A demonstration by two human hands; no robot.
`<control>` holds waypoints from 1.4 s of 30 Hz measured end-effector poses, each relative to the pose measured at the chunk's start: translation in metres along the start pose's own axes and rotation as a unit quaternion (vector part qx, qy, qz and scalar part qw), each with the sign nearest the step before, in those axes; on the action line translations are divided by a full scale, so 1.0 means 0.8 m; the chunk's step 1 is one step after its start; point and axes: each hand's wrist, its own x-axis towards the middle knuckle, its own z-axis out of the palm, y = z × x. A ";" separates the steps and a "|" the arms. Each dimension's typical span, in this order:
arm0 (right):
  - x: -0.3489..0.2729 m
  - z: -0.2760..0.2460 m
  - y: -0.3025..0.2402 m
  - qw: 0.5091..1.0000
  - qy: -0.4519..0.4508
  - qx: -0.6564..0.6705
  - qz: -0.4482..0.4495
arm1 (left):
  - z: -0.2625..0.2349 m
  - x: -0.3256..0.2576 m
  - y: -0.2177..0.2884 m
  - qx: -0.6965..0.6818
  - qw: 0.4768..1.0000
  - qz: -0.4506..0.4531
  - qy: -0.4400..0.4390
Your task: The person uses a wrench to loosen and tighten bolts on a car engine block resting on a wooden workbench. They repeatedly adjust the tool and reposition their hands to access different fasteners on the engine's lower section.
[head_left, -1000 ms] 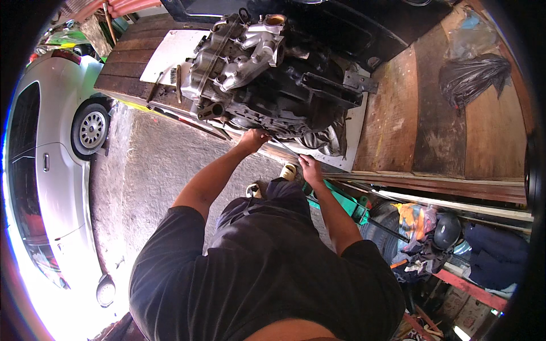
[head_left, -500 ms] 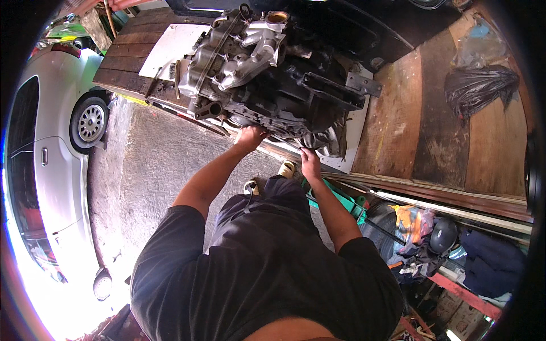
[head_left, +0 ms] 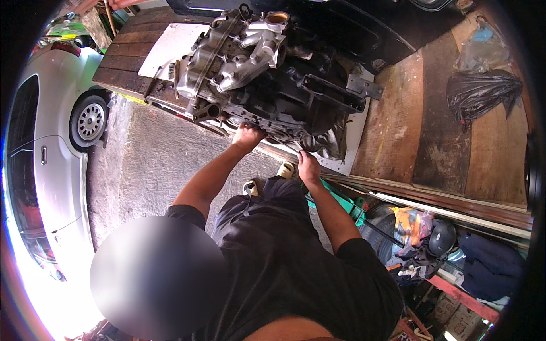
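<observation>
A large engine (head_left: 273,91), silver on its upper left and dark on the rest, lies on a wooden bench top (head_left: 128,54) with white sheets under it. My left hand (head_left: 248,137) reaches to its near lower edge, fingers curled in against the dark metal and their tips hidden. Just right of it, my right hand (head_left: 309,166) is closed near the bench's front edge, its thumb and forefinger pressed together. A thin dark line seems to run between the two hands, too small to name. Beside the right hand sits a crumpled grey plastic wrapping (head_left: 333,142) under the engine.
A wire brush (head_left: 172,71) lies on the bench left of the engine. Black plastic bag (head_left: 482,91) rests on the boards at right. Below them are a tyre (head_left: 378,227), a green crate (head_left: 335,199) and cloths. A silver car (head_left: 60,153) stands at left.
My right hand has shifted slightly left and down, toward me. My left hand stays at the engine's edge, its fingers barely moved.
</observation>
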 end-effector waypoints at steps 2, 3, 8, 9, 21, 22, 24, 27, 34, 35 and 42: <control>0.001 -0.007 -0.002 1.000 0.014 0.005 -0.009 | 0.004 -0.001 -0.002 0.002 1.000 0.010 0.007; 0.003 -0.011 -0.002 1.000 0.024 0.006 -0.013 | 0.001 -0.002 -0.001 0.004 1.000 0.016 0.011; 0.000 -0.018 -0.013 0.999 0.043 -0.004 -0.025 | -0.005 -0.001 -0.001 0.007 1.000 0.010 0.011; 0.001 -0.015 -0.013 1.000 0.028 0.001 -0.014 | -0.005 0.000 -0.003 0.009 1.000 0.017 0.019; 0.003 -0.009 -0.010 0.998 0.008 0.056 -0.004 | 0.004 0.000 -0.003 0.036 0.996 0.021 0.073; 0.004 -0.018 -0.013 0.999 0.006 0.048 -0.003 | 0.000 -0.002 -0.002 0.044 0.997 0.016 0.064; 0.000 -0.039 -0.019 1.000 0.001 0.031 0.000 | -0.016 -0.004 0.003 0.016 0.996 0.007 0.084; -0.002 -0.053 -0.016 0.994 0.010 0.089 -0.063 | -0.022 -0.010 0.002 -0.048 0.997 -0.029 0.060; 0.003 -0.086 -0.031 0.951 0.047 0.298 -0.065 | -0.027 -0.022 -0.023 -0.297 0.947 -0.124 -0.001; 0.002 -0.093 -0.036 0.955 0.020 0.291 -0.047 | -0.021 -0.027 -0.029 -0.332 0.931 -0.149 0.013; 0.022 -0.123 -0.123 0.944 0.083 0.278 -0.159 | -0.028 -0.066 -0.077 -0.484 0.841 -0.223 0.095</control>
